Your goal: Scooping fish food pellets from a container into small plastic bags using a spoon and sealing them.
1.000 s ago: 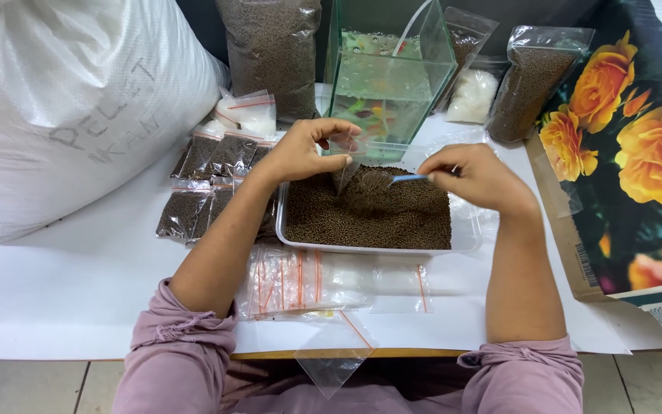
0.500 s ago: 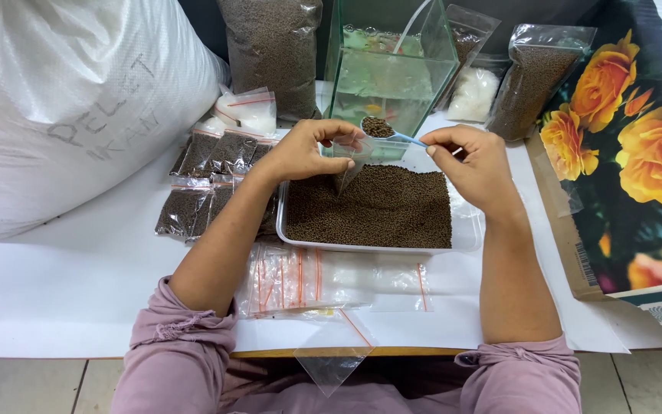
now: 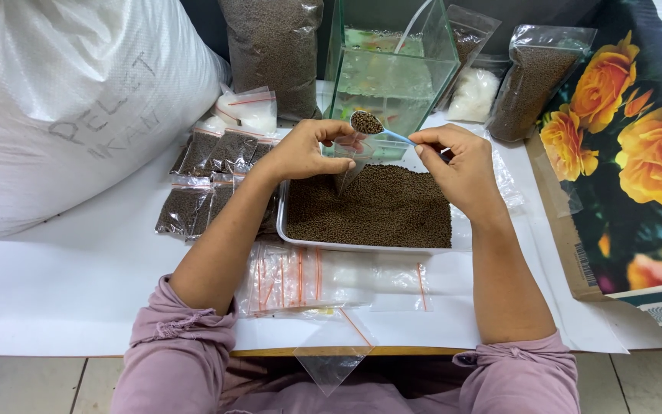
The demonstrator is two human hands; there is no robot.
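Note:
My left hand (image 3: 308,149) pinches a small clear plastic bag (image 3: 349,165) open, holding it above a metal tray (image 3: 291,234) filled with brown pellets (image 3: 377,207). My right hand (image 3: 457,165) holds a blue spoon (image 3: 381,130) heaped with pellets right at the mouth of the bag. Both hands hover over the far edge of the tray.
Empty zip bags (image 3: 293,280) lie in front of the tray. Filled pellet packets (image 3: 208,184) are stacked at the left, beside a large white sack (image 3: 63,100). A glass tank (image 3: 392,69) and bigger pellet bags (image 3: 270,46) stand behind. A flower-printed box (image 3: 630,153) is on the right.
The spoon has come up out of the pellets in the tray, loaded, and moved to the top of the bag held in my left hand.

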